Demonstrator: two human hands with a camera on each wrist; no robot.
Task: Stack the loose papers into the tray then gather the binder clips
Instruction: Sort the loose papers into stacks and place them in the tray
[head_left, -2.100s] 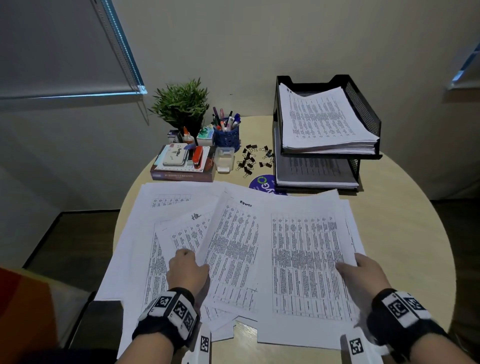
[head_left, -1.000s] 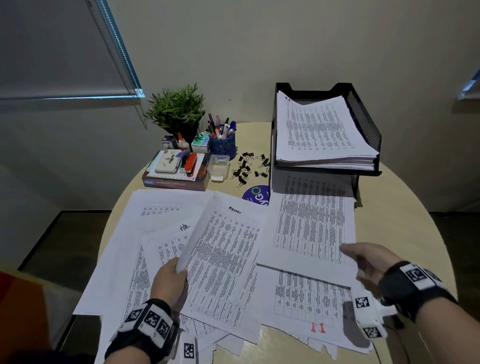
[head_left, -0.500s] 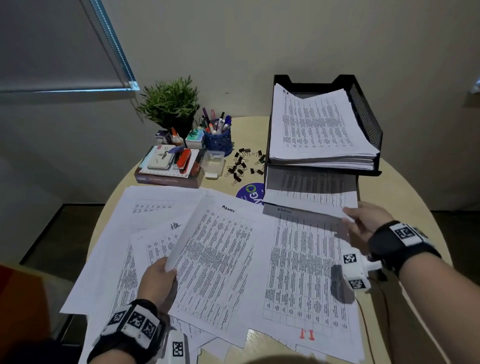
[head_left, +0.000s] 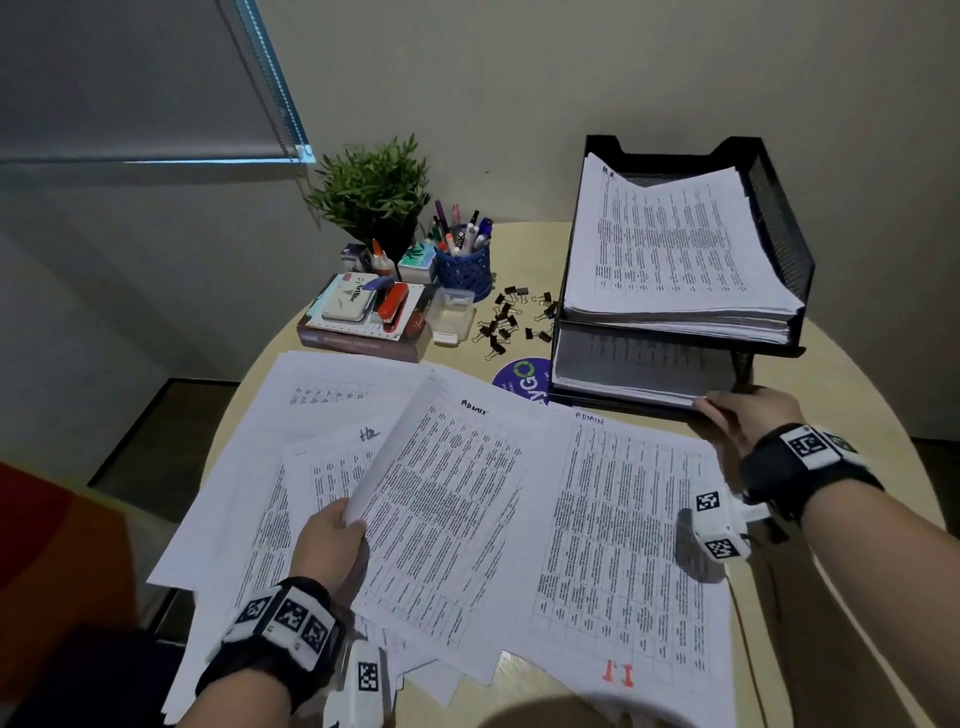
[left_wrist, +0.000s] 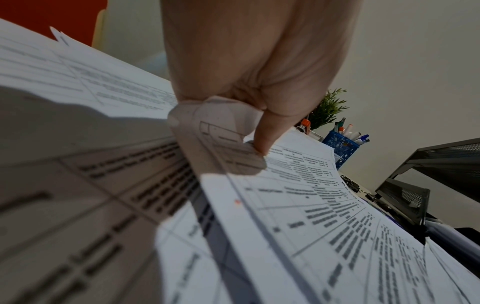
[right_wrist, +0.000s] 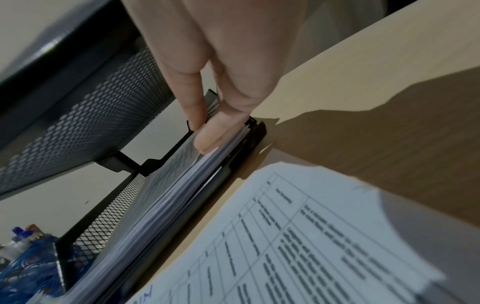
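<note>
A black two-tier mesh tray (head_left: 779, 218) stands at the back right, with a thick paper stack (head_left: 670, 249) in its upper tier. My right hand (head_left: 709, 405) is at the lower tier's front right corner, where thumb and forefinger pinch the near corner of the top sheet (right_wrist: 182, 160) lying in that tier. Loose printed papers (head_left: 613, 519) spread over the table in front of me. My left hand (head_left: 337, 525) pinches the lower left edge of one sheet (head_left: 441, 493) and holds it raised. Several black binder clips (head_left: 511, 319) lie scattered left of the tray.
A potted plant (head_left: 371, 192), a blue pen cup (head_left: 462, 265), a small clear box (head_left: 452, 312) and a book topped with a stapler (head_left: 363, 322) crowd the back left. A round blue sticker (head_left: 522, 382) lies by the tray. Bare tabletop (head_left: 841, 415) shows at the right.
My right hand lifted a sheet off the pile, carried it back and slid it into the lower tier. My left hand raised the edge of its sheet and kept hold.
</note>
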